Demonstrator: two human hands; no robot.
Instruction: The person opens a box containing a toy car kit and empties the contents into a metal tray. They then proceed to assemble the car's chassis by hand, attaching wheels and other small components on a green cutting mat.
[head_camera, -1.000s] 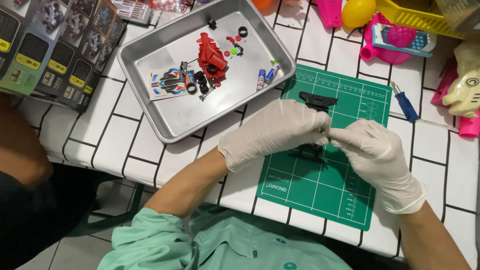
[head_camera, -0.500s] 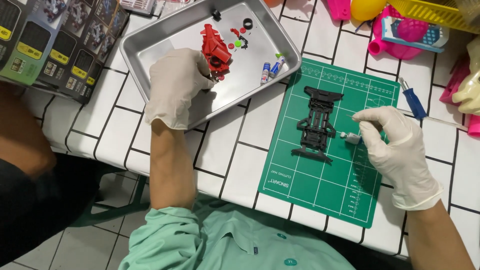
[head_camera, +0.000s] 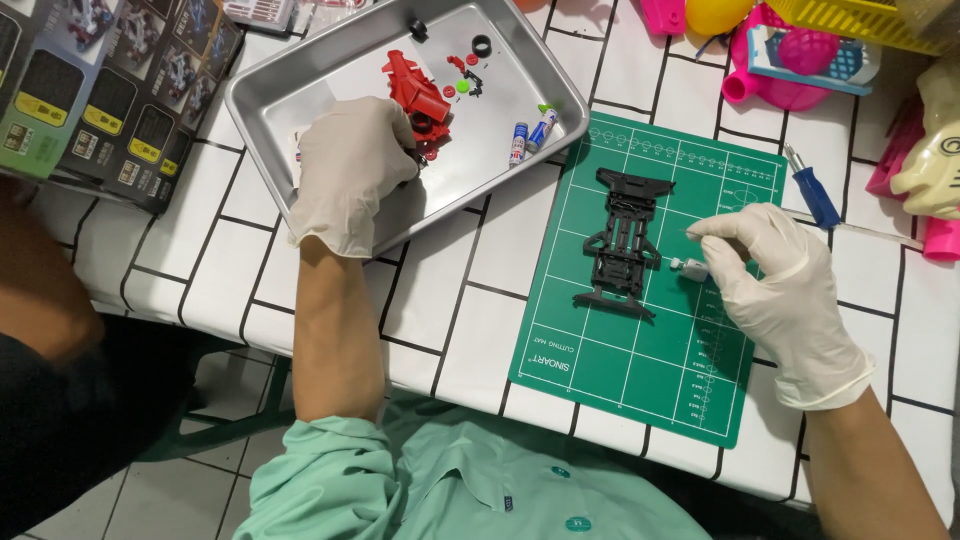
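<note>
White-tiled tabletop, green cutting mat at 3 o'clock. Black toy-car chassis mid-mat: light, stiff, likely fragile; best held by its side rails. Right hand pinches small grey motor. Left hand, fingers curled among parts in steel tray at 11 o'clock; grip hidden.

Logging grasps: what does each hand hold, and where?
Right hand pinches a small grey part by its end. Left hand reaches into the tray; hold hidden.
</note>
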